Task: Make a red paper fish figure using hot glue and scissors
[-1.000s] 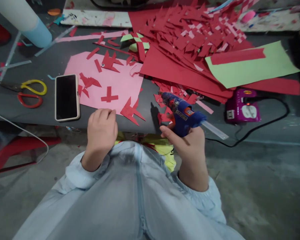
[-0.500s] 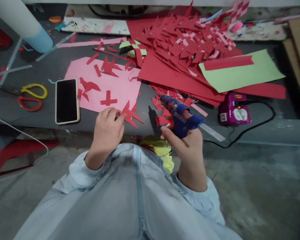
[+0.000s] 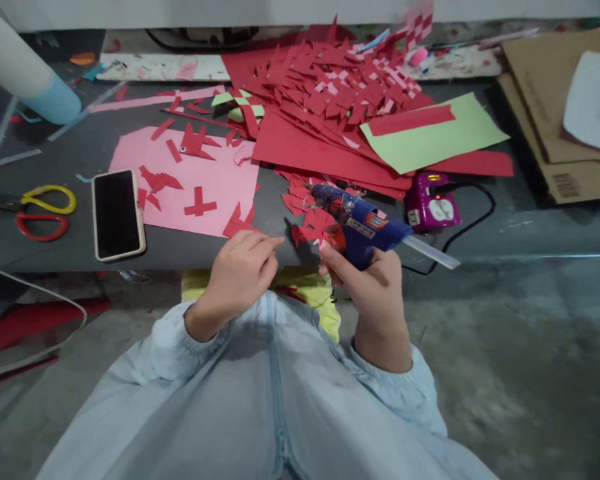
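My right hand (image 3: 370,280) is closed around the handle of a blue hot glue gun (image 3: 361,223), its nozzle pointing left and a clear glue stick (image 3: 433,253) sticking out of the back. A small red paper piece (image 3: 310,233) shows by the right thumb; whether it is pinched there is unclear. My left hand (image 3: 243,273) hovers at the table's front edge, index finger stretched toward the glue gun, nothing visible in it. Just behind its knuckles, a pointed red paper cutout (image 3: 239,223) is partly covered. Further red cutouts, including a fish shape with an eye (image 3: 197,141), lie on a pink sheet (image 3: 215,180).
A phone (image 3: 117,215) and yellow-red handled scissors (image 3: 47,213) lie at left. Behind are a heap of red paper pieces (image 3: 325,83), red sheets and a green sheet (image 3: 440,137). A purple power socket box (image 3: 431,203) with a black cord and cardboard (image 3: 555,100) are at right.
My left hand has moved right, off the pointed red cutout and nearer the glue gun. My right hand still holds the glue gun. The view has shifted to the right.
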Demonstrator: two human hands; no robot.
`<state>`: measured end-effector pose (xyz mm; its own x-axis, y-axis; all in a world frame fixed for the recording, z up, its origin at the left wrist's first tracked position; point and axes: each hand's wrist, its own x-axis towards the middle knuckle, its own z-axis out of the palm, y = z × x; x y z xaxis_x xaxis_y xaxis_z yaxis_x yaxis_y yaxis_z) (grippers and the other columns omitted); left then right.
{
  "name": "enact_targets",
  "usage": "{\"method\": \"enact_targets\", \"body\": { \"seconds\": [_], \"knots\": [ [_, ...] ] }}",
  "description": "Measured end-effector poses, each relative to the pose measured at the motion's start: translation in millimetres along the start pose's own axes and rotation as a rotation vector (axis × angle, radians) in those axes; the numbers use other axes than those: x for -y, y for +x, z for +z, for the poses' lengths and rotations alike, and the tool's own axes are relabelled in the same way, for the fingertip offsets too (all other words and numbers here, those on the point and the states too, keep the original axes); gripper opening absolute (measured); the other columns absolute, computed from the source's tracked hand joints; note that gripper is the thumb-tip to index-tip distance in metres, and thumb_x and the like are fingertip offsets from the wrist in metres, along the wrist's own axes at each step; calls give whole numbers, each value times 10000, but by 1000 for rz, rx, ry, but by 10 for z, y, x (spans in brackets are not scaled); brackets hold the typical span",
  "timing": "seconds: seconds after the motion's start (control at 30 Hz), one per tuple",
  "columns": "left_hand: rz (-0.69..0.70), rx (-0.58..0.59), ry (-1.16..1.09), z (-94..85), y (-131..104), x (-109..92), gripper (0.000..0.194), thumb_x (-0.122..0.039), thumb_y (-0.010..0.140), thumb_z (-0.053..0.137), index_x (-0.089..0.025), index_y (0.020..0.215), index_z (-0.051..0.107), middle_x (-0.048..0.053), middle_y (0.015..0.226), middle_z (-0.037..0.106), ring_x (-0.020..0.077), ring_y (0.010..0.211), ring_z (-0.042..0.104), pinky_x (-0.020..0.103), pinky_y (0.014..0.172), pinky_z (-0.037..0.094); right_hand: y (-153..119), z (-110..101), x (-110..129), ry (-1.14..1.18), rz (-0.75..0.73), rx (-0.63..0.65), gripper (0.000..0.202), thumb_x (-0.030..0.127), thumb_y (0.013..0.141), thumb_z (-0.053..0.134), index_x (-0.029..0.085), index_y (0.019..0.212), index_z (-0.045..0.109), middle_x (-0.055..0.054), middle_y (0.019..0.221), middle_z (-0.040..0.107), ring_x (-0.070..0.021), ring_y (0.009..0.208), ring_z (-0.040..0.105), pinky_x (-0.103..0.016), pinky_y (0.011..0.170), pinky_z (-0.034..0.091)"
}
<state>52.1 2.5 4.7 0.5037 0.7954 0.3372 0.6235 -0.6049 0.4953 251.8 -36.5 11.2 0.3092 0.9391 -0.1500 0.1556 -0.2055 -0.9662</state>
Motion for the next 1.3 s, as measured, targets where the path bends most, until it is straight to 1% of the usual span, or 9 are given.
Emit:
{"method": "enact_targets", "body": {
  "seconds": [0.13,0.27,0.37,0.5,0.63,0.8,1.0,1.17,1.3],
  "knots": [
    [2,25,-293,132,65,-197,263,-255,978,550,-136,1142,718,90,1000,769,180,935,699,313,875,554,-30,-33,29,32,7,-8,222,374,740,760,234,896,684,39,517,607,-130,384,494,-287,391,441],
    [-171,171,-645,216,127,-327,308,-278,936,603,-153,1192,719,82,1015,765,152,867,703,257,764,554,-51,-72,56,57,21,-12,257,386,713,752,234,906,680,47,510,597,-140,387,510,-292,384,451],
    [-307,204,-904,303,168,-366,258,-337,881,688,-163,1048,777,64,950,768,138,808,700,237,730,546,-53,-97,56,39,2,-51,250,370,683,764,229,869,674,33,545,624,-147,406,534,-298,387,465],
    [-433,153,-1158,390,211,-396,211,-353,799,779,-152,864,789,44,799,763,133,724,696,246,730,560,-57,-111,37,39,17,-39,214,392,691,765,225,732,637,30,518,600,-134,400,525,-285,386,460],
    [-440,77,-1116,364,240,-413,199,-342,766,813,-154,726,763,24,683,737,104,611,647,211,622,521,-58,-107,39,68,44,-16,251,418,694,762,222,794,640,59,478,558,-119,375,490,-267,371,431],
    [-462,81,-1094,289,244,-418,192,-344,781,792,-158,739,767,31,694,755,107,609,655,211,608,530,-29,-92,31,89,84,-18,336,411,693,753,216,948,656,76,480,549,-122,374,478,-270,377,417],
    [-550,114,-1093,263,272,-455,268,-414,747,816,-152,771,763,44,719,766,128,638,686,226,622,550,19,-37,-33,-22,26,-109,286,434,672,749,223,823,631,40,520,575,-136,417,503,-293,421,428],
    [-619,101,-1011,274,327,-452,221,-345,753,795,-152,676,721,11,599,691,84,519,571,188,495,433,27,13,-34,-82,27,-123,295,443,683,730,212,843,641,34,528,575,-145,432,519,-290,416,422],
    [-579,-12,-966,258,351,-373,178,-299,760,769,-156,669,712,-15,568,646,68,505,526,179,487,402,30,6,-9,-34,15,-118,327,459,697,734,215,891,636,41,506,566,-152,408,524,-300,408,434]
  ]
}}
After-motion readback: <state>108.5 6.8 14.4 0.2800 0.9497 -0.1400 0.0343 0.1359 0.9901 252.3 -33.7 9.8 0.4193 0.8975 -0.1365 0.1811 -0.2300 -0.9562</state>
